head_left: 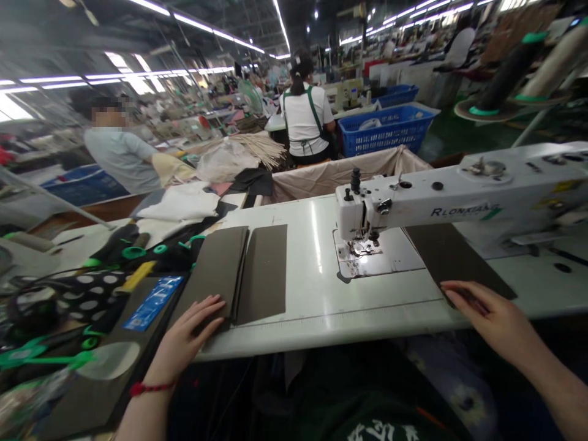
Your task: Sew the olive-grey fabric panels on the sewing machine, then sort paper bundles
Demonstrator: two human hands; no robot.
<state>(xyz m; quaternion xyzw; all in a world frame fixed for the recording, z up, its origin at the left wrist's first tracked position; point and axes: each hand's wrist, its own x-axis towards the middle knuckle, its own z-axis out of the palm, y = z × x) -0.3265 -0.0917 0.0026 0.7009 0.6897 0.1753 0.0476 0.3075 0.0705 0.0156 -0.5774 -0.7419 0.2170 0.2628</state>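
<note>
Left hand: wide, fingers spread loosely over the near end of the stack of olive-brown panels; left hand (195,326) presses down rather than grips, a red cord bracelet (154,388) at its wrist.
Right hand: narrow, fingers curled at the near edge of the right-side panel; right hand (483,311) may pinch that edge or hold something small and dark, I cannot tell which.
Stack of olive-brown panels (212,266): left part of the sewing table (312,324), several layers, long edges roughly aligned.
Single panel (266,272): flat, just right of the stack.
Right-side panel (457,257): beneath the machine arm, to the right of the needle; its layer count is unclear.
Presser foot (366,247): lit, with no panel under it, so stitching seems paused between pieces.
Done: pieces lie sorted on both sides of the needle; no seam can be made out on any, so which are finished cannot be told.
Left: judging by the stack's thickness, several pieces may remain, unless it is the finished pile.
Sewing machine (418,199): white, lettered head, standing across the right half of the table.
Beyond: a cloth-lined bin (316,180), then a co-worker (303,116) seen from behind, near a blue plastic basket (386,135).
</note>
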